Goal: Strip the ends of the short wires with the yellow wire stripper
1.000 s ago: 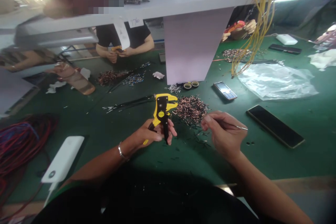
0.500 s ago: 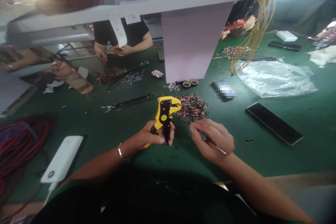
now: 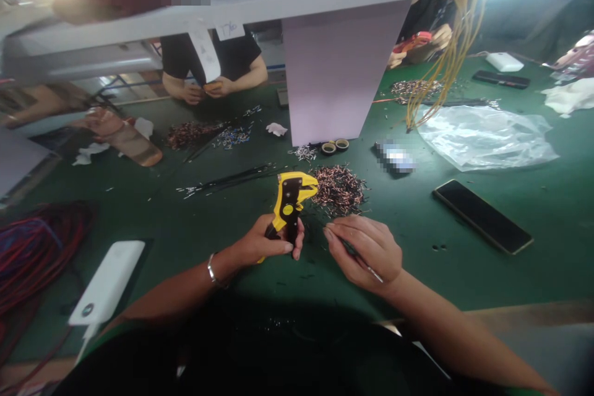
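My left hand [image 3: 281, 241] is wrapped round the handles of a yellow and black wire stripper [image 3: 288, 207], held upright with its jaws pointing right. Between the closed fingers of my right hand [image 3: 369, 247] runs a thin dark wire [image 3: 375, 274], its silvery end sticking out near the heel of the palm. The fingertips are just right of the stripper's handle, below its jaws; what they pinch at the very tip is too small to make out. Behind the jaws lies a heap of short copper and black wire pieces [image 3: 338, 190]. Thin black wires [image 3: 232, 179] with silvery ends lie to the left.
A dark phone [image 3: 482, 216] and a clear plastic bag [image 3: 487, 136] lie right. At left are a white power bank [image 3: 109, 281] and coiled red cable [image 3: 37, 253]. Tape rolls [image 3: 328, 148] sit by an upright panel [image 3: 341, 74]. Co-workers' hands [image 3: 218, 88] work across the table.
My right hand has shifted slightly left and down, nearer to the stripper. My left hand keeps its hold with little movement. Across the table, a co-worker's hands have come together.
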Demonstrator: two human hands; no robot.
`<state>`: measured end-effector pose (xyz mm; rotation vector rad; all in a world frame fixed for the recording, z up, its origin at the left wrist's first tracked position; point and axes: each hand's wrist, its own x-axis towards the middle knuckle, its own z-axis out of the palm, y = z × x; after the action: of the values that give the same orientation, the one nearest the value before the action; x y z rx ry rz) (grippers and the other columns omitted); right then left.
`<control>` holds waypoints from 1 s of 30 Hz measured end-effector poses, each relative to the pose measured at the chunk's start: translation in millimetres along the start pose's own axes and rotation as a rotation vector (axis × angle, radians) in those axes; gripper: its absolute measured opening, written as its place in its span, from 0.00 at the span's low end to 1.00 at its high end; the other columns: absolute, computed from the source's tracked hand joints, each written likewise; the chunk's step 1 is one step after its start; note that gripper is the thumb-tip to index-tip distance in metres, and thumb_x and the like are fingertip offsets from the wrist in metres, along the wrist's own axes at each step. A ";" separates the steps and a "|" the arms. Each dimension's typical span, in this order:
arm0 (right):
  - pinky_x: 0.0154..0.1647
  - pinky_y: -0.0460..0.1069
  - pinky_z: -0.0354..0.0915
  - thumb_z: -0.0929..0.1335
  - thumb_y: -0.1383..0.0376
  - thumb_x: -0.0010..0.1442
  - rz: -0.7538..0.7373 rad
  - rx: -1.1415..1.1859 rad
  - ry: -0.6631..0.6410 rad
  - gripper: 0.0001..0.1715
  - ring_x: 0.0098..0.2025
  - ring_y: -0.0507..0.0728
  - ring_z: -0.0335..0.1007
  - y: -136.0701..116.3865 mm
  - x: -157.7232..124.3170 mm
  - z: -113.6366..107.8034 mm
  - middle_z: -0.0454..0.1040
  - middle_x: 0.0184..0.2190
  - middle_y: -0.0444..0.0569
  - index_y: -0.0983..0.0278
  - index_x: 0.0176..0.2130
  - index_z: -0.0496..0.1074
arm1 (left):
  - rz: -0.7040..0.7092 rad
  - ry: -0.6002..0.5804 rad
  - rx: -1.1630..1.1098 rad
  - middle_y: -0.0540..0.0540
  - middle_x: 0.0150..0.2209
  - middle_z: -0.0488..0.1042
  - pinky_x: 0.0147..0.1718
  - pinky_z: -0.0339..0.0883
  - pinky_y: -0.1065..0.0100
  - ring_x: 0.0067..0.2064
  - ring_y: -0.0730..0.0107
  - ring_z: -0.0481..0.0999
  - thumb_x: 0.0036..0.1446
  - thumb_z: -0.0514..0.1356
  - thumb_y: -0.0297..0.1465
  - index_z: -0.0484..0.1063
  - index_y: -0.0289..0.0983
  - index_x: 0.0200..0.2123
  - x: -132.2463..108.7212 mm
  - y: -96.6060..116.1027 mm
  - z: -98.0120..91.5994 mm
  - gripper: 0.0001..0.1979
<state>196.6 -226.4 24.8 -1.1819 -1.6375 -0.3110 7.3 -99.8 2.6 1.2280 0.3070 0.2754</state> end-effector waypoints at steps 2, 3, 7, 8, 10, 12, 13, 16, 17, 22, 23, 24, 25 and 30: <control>0.28 0.49 0.75 0.70 0.75 0.58 -0.013 0.009 0.008 0.12 0.27 0.55 0.77 0.0 0.2 0.8 0.81 0.28 0.49 0.61 0.41 0.74 | 0.011 0.019 0.033 0.43 0.32 0.75 0.34 0.72 0.64 0.31 0.67 0.76 0.51 0.69 0.31 0.72 0.32 0.40 0.0 -0.8 0.5 0.15; 0.28 0.50 0.75 0.70 0.75 0.57 -0.015 0.014 0.009 0.12 0.27 0.55 0.77 0.1 0.3 1.1 0.81 0.28 0.49 0.61 0.41 0.74 | 0.015 0.027 0.050 0.44 0.31 0.75 0.34 0.72 0.64 0.30 0.67 0.76 0.51 0.69 0.32 0.72 0.32 0.40 0.1 -1.2 0.8 0.15; 0.28 0.50 0.75 0.70 0.75 0.57 0.000 0.050 -0.013 0.13 0.27 0.55 0.77 0.7 0.5 2.3 0.81 0.28 0.49 0.61 0.41 0.76 | 0.015 0.073 0.121 0.46 0.27 0.74 0.30 0.71 0.66 0.26 0.70 0.75 0.51 0.69 0.33 0.71 0.31 0.36 1.0 -2.4 2.5 0.13; 0.28 0.50 0.75 0.70 0.75 0.57 0.004 0.057 -0.016 0.13 0.27 0.55 0.77 0.9 0.3 2.7 0.81 0.29 0.49 0.61 0.41 0.76 | 0.013 0.089 0.136 0.47 0.25 0.74 0.29 0.71 0.66 0.25 0.70 0.75 0.51 0.69 0.33 0.71 0.31 0.35 1.1 -2.7 2.9 0.14; 0.28 0.50 0.75 0.70 0.75 0.57 0.006 0.056 -0.017 0.13 0.27 0.55 0.77 1.2 -0.1 3.4 0.81 0.29 0.49 0.61 0.41 0.76 | 0.000 0.122 0.161 0.48 0.23 0.73 0.27 0.71 0.67 0.23 0.71 0.75 0.51 0.70 0.34 0.70 0.31 0.33 1.2 -3.6 3.6 0.14; 0.28 0.50 0.75 0.69 0.75 0.57 0.002 0.051 -0.019 0.13 0.26 0.55 0.77 1.3 -0.4 3.8 0.81 0.29 0.49 0.60 0.40 0.76 | -0.020 0.154 0.180 0.49 0.20 0.73 0.24 0.70 0.69 0.21 0.72 0.74 0.51 0.70 0.35 0.69 0.32 0.32 0.8 -5.5 3.6 0.15; 0.27 0.50 0.75 0.69 0.75 0.57 0.002 0.053 -0.021 0.13 0.26 0.55 0.77 1.2 -0.4 3.9 0.81 0.29 0.49 0.60 0.40 0.76 | -0.029 0.169 0.188 0.50 0.19 0.72 0.22 0.69 0.70 0.19 0.73 0.73 0.51 0.70 0.35 0.69 0.33 0.32 0.4 -6.8 3.3 0.15; 0.28 0.50 0.75 0.70 0.76 0.57 0.028 0.076 -0.012 0.13 0.26 0.55 0.77 0.2 -0.2 3.8 0.81 0.28 0.49 0.61 0.40 0.76 | -0.038 0.208 0.221 0.52 0.16 0.71 0.19 0.67 0.73 0.16 0.75 0.70 0.52 0.69 0.35 0.68 0.34 0.30 -1.1 -12.2 1.0 0.14; 0.29 0.50 0.75 0.70 0.76 0.57 0.040 0.086 -0.006 0.12 0.27 0.55 0.77 -0.2 -0.2 3.8 0.81 0.28 0.49 0.61 0.39 0.76 | -0.036 0.224 0.236 0.52 0.15 0.71 0.18 0.66 0.74 0.15 0.76 0.69 0.52 0.69 0.35 0.67 0.34 0.30 -1.5 -14.0 -0.1 0.14; 0.28 0.49 0.74 0.70 0.74 0.58 0.196 0.148 0.044 0.10 0.28 0.55 0.77 -0.5 -1.6 4.9 0.81 0.28 0.47 0.59 0.36 0.76 | -0.033 0.249 0.209 0.53 0.14 0.69 0.15 0.63 0.74 0.14 0.77 0.66 0.51 0.69 0.33 0.67 0.34 0.29 -0.6 -17.3 -2.6 0.13; 0.28 0.49 0.73 0.70 0.73 0.58 0.256 0.175 0.047 0.09 0.28 0.55 0.77 0.6 -1.7 5.0 0.80 0.27 0.46 0.59 0.34 0.77 | -0.034 0.236 0.164 0.53 0.15 0.69 0.15 0.64 0.73 0.14 0.76 0.67 0.51 0.69 0.32 0.67 0.34 0.29 0.3 -16.4 -2.0 0.13; 0.28 0.50 0.73 0.70 0.72 0.58 0.329 0.211 0.048 0.08 0.27 0.54 0.76 2.4 -1.7 5.1 0.80 0.25 0.46 0.59 0.32 0.77 | -0.037 0.218 0.108 0.53 0.15 0.69 0.15 0.65 0.72 0.15 0.74 0.68 0.50 0.69 0.32 0.68 0.34 0.30 1.2 -15.0 -1.2 0.13; 0.28 0.50 0.72 0.70 0.71 0.58 0.415 0.264 0.055 0.07 0.26 0.54 0.75 4.7 -1.6 5.2 0.79 0.24 0.46 0.60 0.30 0.77 | -0.039 0.196 0.047 0.52 0.17 0.70 0.16 0.66 0.71 0.16 0.73 0.69 0.49 0.70 0.31 0.69 0.33 0.31 2.3 -13.3 -0.4 0.13; 0.20 0.49 0.65 0.72 0.65 0.55 0.881 0.678 0.260 0.06 0.19 0.51 0.68 21.4 0.8 7.2 0.75 0.21 0.45 0.62 0.27 0.76 | -0.030 0.006 -0.224 0.46 0.28 0.74 0.26 0.72 0.62 0.25 0.68 0.73 0.43 0.70 0.26 0.72 0.32 0.39 6.6 -4.8 0.6 0.17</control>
<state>209.7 -210.7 15.3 -1.1347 -0.7623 0.5866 13.8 -99.3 -2.2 1.0007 0.2914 0.2799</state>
